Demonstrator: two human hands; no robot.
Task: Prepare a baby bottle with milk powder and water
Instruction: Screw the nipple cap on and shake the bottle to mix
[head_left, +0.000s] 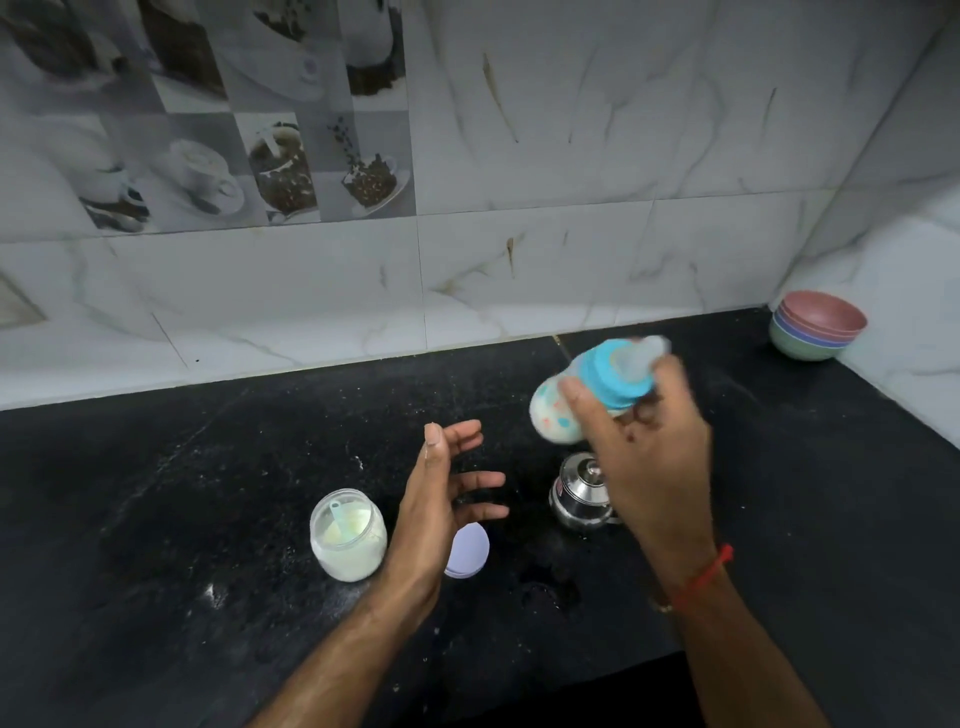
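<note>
The baby bottle (571, 400) is held above the black counter (208, 519) in the right hand (654, 457), tilted well off upright, with the teat end raised toward the back wall and the base lowered to the left. The blue collar (610, 376) and the clear teat (649, 349) are fitted. The bottle is blurred; a pale, milky content is seen in the lower body. The right hand's fingers are closed around the neck and collar, with one fingertip laid across the bottle body. A red thread (701, 579) is worn at the right wrist.

The left hand (441, 499) is held open just beside the bottle, fingers spread and loosely curved, nothing gripped, not touching the bottle.

On the counter, an open clear jar (348, 540) of pale powder is placed left of the left wrist, with a light blue scoop (340, 522) standing inside it. A pale lilac lid (470, 548) is seen lying flat, partly hidden behind the left hand. A small steel pot (579, 493) with a knobbed lid is placed directly below the bottle, partly covered by the right hand. A stack of coloured bowls (815, 325) is set in the far right corner.
</note>
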